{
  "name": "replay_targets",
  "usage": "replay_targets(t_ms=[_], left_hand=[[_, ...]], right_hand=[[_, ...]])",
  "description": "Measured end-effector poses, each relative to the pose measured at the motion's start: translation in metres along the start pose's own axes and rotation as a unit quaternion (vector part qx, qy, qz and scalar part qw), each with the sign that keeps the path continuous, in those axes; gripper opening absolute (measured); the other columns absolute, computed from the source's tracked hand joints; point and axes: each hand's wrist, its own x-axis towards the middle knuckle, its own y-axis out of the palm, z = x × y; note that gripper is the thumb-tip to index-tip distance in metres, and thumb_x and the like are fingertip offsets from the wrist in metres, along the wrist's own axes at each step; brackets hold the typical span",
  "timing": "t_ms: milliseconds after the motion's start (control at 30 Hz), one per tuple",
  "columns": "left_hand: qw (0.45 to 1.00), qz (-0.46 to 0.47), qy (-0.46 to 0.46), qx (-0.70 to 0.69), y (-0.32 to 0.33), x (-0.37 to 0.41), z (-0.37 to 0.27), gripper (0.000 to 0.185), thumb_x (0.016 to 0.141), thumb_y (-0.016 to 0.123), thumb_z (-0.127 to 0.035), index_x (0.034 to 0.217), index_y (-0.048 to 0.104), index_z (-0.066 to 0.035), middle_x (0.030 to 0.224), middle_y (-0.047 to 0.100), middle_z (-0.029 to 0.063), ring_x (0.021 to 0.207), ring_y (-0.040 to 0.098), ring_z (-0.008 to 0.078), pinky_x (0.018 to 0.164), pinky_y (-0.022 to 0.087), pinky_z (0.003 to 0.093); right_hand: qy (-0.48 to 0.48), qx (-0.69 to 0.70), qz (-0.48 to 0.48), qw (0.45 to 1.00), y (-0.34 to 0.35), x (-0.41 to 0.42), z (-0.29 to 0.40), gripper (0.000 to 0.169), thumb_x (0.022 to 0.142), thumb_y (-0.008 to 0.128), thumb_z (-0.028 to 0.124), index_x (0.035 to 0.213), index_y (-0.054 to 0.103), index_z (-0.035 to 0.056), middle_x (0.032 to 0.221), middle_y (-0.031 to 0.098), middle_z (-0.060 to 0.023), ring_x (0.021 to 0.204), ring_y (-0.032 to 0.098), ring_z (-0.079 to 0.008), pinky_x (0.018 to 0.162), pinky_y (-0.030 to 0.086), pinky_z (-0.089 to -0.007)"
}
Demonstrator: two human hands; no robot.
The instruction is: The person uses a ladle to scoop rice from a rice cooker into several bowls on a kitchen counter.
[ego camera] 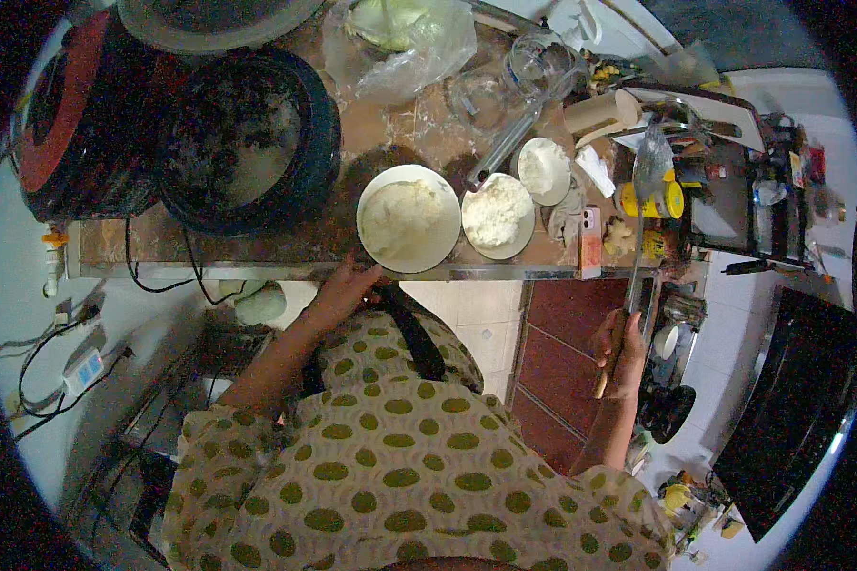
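My right hand (621, 350), at the right, grips the handle of a long metal ladle (637, 264), whose broad head points up over the cluttered end of the counter. My left hand (346, 289) is at the counter's front edge, just below and left of a large white bowl (408, 218) of pale, pasty food; whether its fingers touch the edge is unclear. A smaller bowl of white, crumbly food (498, 214) stands right beside that bowl, and a third bowl with white powder (544, 171) lies behind it to the right.
A large dark pot (250, 143) stands at the left of the counter (257, 250). Behind are a cabbage in a plastic bag (407, 43) and clear containers (475, 100). At the right are a phone (590, 243), ginger (619, 237) and a yellow tub (668, 200).
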Motion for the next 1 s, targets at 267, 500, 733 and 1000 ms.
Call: replay_targets(t_ms=[267,500,733,1000], left_hand=[[0.985,-0.082,-0.019,-0.151,0.029,0.008,-0.020,0.063,0.083,0.060,-0.032,0.127,0.030,0.000,0.094,0.060,0.0076,0.081,0.058,0.0155,0.070,0.045,0.0286],[0.975,-0.194,0.026,-0.109,0.022,0.027,-0.024,0.093,0.081,0.061,-0.031,0.141,-0.002,0.003,0.095,0.061,0.0096,0.092,0.056,0.0179,0.081,0.043,0.0304],[0.941,-0.270,0.204,-0.016,0.028,0.000,-0.028,0.065,0.082,0.061,-0.009,0.137,0.025,-0.004,0.111,0.052,0.0094,0.091,0.053,0.0148,0.076,0.045,0.0288],[0.813,-0.452,0.345,0.122,0.004,-0.057,-0.041,0.039,0.080,0.057,-0.003,0.117,0.047,-0.003,0.094,0.050,0.0099,0.076,0.051,0.0172,0.065,0.044,0.0294]], right_hand=[[0.028,-0.012,0.005,1.000,-0.019,0.032,0.004,0.044,0.092,0.040,0.050,0.081,0.049,0.0078,0.051,0.038,0.0009,0.039,0.034,-0.0079,0.036,0.026,-0.0210],[0.019,-0.048,-0.011,0.999,-0.021,0.050,0.011,0.042,0.091,0.043,0.049,0.083,0.051,0.0091,0.054,0.040,0.0014,0.042,0.035,-0.0065,0.036,0.026,-0.0200],[-0.140,-0.120,0.091,0.979,-0.013,0.048,0.042,0.029,0.090,0.051,0.038,0.082,0.048,0.0099,0.058,0.040,0.0024,0.045,0.036,-0.0057,0.035,0.027,-0.0200],[-0.320,-0.390,0.254,0.825,0.063,0.049,0.153,0.013,0.083,0.053,0.004,0.096,0.051,0.0051,0.077,0.051,-0.0025,0.071,0.051,-0.0126,0.063,0.045,-0.0263]])
